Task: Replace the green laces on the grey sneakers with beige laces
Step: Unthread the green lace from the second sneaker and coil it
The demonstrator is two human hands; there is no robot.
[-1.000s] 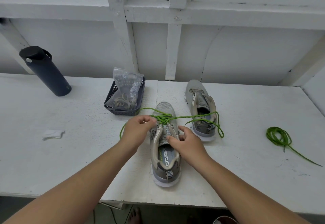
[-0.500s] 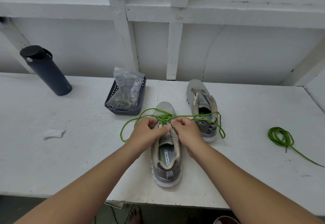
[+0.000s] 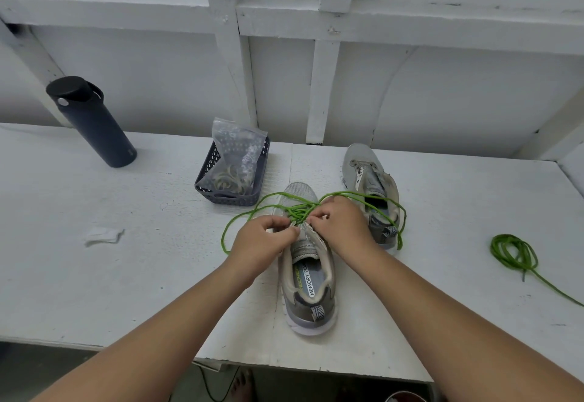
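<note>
Green lace (image 3: 300, 210) on near sneaker (image 3: 308, 275), pinched between both hands.

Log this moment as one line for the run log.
step: unlacing near sneaker | left hand: pinching green lace | right hand: pinching same lace | far sneaker: laceless | spare lace: coiled on table

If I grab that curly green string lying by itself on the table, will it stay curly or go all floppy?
Probably floppy: the loose green lace lies in slack loops with a limp tail trailing off, so it would likely uncoil and dangle. It looks thin, so likely very light.
</note>
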